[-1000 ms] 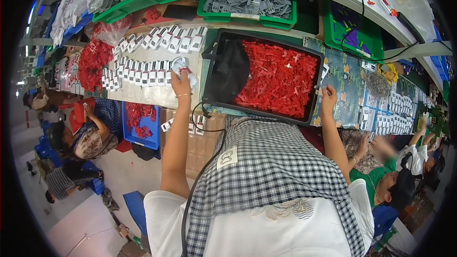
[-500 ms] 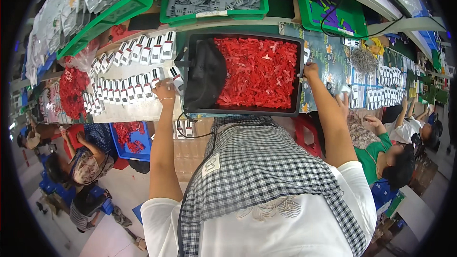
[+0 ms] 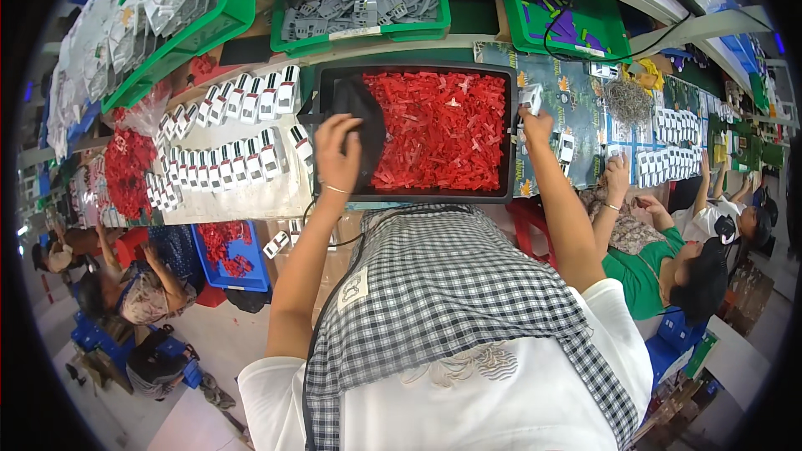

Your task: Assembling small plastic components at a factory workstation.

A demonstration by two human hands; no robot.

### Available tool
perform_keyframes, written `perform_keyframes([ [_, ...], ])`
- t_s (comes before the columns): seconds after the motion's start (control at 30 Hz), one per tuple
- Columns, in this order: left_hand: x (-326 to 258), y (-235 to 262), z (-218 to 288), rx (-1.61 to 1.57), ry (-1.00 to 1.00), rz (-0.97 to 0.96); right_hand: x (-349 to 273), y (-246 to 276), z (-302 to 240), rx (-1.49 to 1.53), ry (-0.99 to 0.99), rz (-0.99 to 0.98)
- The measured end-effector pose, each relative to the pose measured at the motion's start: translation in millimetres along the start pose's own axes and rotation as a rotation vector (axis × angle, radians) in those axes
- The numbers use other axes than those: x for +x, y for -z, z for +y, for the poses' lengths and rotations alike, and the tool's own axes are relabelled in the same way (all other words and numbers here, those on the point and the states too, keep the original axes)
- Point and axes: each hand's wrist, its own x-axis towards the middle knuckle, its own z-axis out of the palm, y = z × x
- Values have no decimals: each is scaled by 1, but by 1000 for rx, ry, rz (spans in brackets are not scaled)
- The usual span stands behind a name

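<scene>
One black tray point(image 3: 418, 194), heaped with red plastic pieces point(image 3: 434, 129) too many to count. Three green bins: one at left point(image 3: 219, 21), one at centre point(image 3: 359, 33), one at right point(image 3: 568, 38). One blue bin point(image 3: 251, 271) below the bench. Several rows of small white-and-black parts point(image 3: 225, 163), uncountable at this size. Two own hands: left hand point(image 3: 337, 154), right hand point(image 3: 537, 125). Two seated co-workers, one at left point(image 3: 138, 292), one at right point(image 3: 660, 263).

rows of small white-and-black parts point(image 3: 225, 159) are lying on the pale sheet at the left, a green crate of grey pieces point(image 3: 359, 2) is sitting on the shelf above, a blue bin of red bits point(image 3: 230, 252) is standing on the floor, and a person in green point(image 3: 660, 267) is working at the right
</scene>
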Motion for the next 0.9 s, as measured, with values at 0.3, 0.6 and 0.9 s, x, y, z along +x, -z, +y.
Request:
perform_keyframes([
  [0.3, -7, -53, 75, 108, -676, -574, -144, 23, -88, 156, 142, -1032],
  [0.6, -54, -34, 17, -310, 141, -373, -117, -53, -79, -301, 601, -1059],
  [0.9, -76, -19, 10, -1097, 997, -227, -87, -99, -51, -763, 1141, -579],
])
